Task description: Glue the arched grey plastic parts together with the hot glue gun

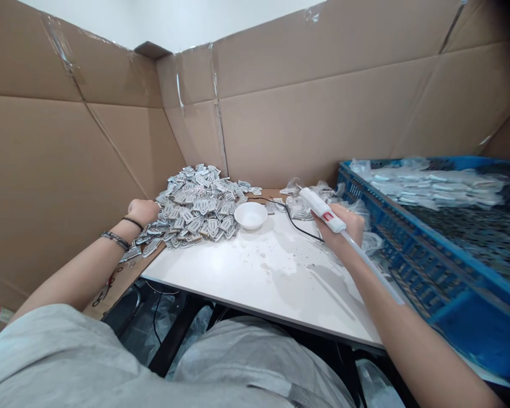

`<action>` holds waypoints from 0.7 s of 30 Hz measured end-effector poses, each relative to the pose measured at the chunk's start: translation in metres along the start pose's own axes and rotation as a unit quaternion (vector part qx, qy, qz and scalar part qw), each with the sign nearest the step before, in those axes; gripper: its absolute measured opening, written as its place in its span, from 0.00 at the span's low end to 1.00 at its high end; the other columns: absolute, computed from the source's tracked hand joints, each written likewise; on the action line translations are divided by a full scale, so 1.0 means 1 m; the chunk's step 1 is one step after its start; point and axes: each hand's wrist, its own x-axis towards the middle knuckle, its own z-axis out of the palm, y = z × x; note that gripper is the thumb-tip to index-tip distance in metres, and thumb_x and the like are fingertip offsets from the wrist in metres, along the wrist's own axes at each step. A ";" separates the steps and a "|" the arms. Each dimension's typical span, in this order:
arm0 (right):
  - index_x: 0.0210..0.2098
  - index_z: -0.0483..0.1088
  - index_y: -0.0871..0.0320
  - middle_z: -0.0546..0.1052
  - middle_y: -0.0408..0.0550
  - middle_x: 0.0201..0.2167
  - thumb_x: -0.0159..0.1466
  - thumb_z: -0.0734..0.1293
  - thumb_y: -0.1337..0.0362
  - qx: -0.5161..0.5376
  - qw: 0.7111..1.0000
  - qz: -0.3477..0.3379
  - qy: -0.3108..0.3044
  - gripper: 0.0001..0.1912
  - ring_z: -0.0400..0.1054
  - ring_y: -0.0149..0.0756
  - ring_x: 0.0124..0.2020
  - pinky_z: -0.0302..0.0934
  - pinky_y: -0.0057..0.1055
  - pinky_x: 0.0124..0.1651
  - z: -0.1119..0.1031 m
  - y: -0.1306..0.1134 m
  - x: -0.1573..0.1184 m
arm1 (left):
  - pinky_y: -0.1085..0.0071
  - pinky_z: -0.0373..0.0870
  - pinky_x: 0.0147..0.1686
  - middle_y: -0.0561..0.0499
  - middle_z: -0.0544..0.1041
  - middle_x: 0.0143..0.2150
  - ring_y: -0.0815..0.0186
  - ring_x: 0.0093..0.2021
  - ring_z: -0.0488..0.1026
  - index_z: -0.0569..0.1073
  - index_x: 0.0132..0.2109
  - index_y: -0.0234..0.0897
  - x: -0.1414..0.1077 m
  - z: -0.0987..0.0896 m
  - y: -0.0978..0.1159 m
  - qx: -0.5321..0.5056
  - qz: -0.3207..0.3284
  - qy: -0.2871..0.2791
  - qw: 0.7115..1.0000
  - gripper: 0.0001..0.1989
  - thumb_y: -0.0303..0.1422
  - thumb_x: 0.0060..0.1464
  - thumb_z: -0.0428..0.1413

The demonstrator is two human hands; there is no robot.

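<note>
My right hand (345,226) is wrapped round a white glue gun (321,209), its nozzle pointing up and away to the left. A long translucent glue stick (374,267) sticks out of the gun's back end, over my wrist. On the left, my left hand (143,211) is closed at the edge of a heap of small grey-and-white flat pieces with slots (199,207). Its fingertips face the heap, and whatever they hold is hidden. Between the hands, a white bowl (250,216) stands beside the heap on the white table (238,272).
A blue plastic crate (433,272) on the right holds stacked pieces in clear plastic bags (437,184). More bagged pieces (301,207) lie behind the glue gun. A black cord (295,224) crosses the table. Cardboard walls (301,107) enclose the back and left.
</note>
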 end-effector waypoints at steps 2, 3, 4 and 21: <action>0.24 0.66 0.54 0.73 0.48 0.24 0.63 0.62 0.50 0.001 1.000 0.000 -0.001 0.17 0.65 0.39 0.25 0.51 0.33 0.29 -0.001 -0.002 0.001 | 0.42 0.65 0.46 0.30 0.77 0.28 0.35 0.46 0.75 0.65 0.18 0.33 -0.003 -0.007 0.003 0.051 -0.028 -0.043 0.997 0.15 0.33 0.43 0.61; 0.23 0.65 0.53 0.72 0.47 0.24 0.63 0.62 0.50 0.002 1.000 0.001 -0.004 0.18 0.64 0.38 0.24 0.50 0.33 0.29 -0.002 -0.003 0.001 | 0.45 0.67 0.45 0.32 0.76 0.26 0.37 0.44 0.76 0.66 0.17 0.33 -0.005 -0.010 0.006 0.063 -0.031 -0.070 0.995 0.14 0.32 0.42 0.62; 0.23 0.64 0.53 0.71 0.47 0.23 0.63 0.62 0.50 0.002 1.000 0.003 -0.005 0.18 0.64 0.38 0.24 0.50 0.33 0.29 -0.002 -0.004 0.001 | 0.48 0.68 0.44 0.35 0.76 0.24 0.39 0.41 0.77 0.66 0.17 0.34 -0.006 -0.013 0.008 0.067 -0.031 -0.100 0.992 0.14 0.32 0.41 0.62; 0.21 0.63 0.55 0.68 0.45 0.21 0.63 0.63 0.49 0.008 1.000 -0.015 0.009 0.20 0.60 0.35 0.22 0.47 0.32 0.28 0.000 -0.003 0.000 | 0.61 0.79 0.47 0.36 0.81 0.48 0.53 0.47 0.80 0.78 0.39 0.34 -0.038 -0.017 0.013 -0.517 -0.034 -0.137 0.844 0.21 0.45 0.43 0.68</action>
